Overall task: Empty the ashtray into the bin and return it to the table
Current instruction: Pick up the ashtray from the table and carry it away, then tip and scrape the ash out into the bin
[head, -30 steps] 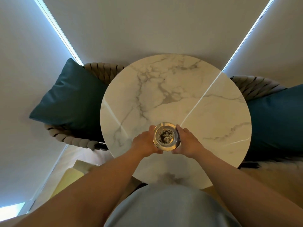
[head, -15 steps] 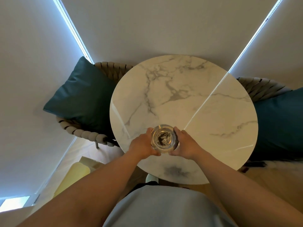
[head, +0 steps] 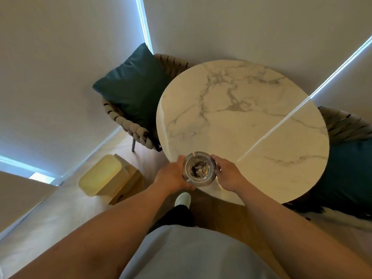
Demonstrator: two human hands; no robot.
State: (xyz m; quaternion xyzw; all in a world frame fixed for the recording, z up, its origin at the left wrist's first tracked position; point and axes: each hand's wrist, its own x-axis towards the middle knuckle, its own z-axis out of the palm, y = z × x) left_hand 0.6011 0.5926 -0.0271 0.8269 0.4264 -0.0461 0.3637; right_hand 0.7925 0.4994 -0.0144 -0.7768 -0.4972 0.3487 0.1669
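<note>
A round clear glass ashtray (head: 198,169) with dark ash in its bowl is held between both hands at the near left edge of the round marble table (head: 251,117). My left hand (head: 173,176) grips its left side and my right hand (head: 228,174) grips its right side. The ashtray hangs partly past the table's rim, over the floor. A yellow bin (head: 100,175) with a pale lid stands on the wooden floor to the lower left of the table.
A woven chair with a teal cushion (head: 132,87) stands left of the table. A second woven chair (head: 346,125) with a teal cushion is at the right. My white shoe (head: 182,199) shows below the ashtray. Walls and blinds close in behind.
Both hands have drawn the ashtray from the table's front middle toward its near left edge. The view has turned left, and the yellow bin now shows fully.
</note>
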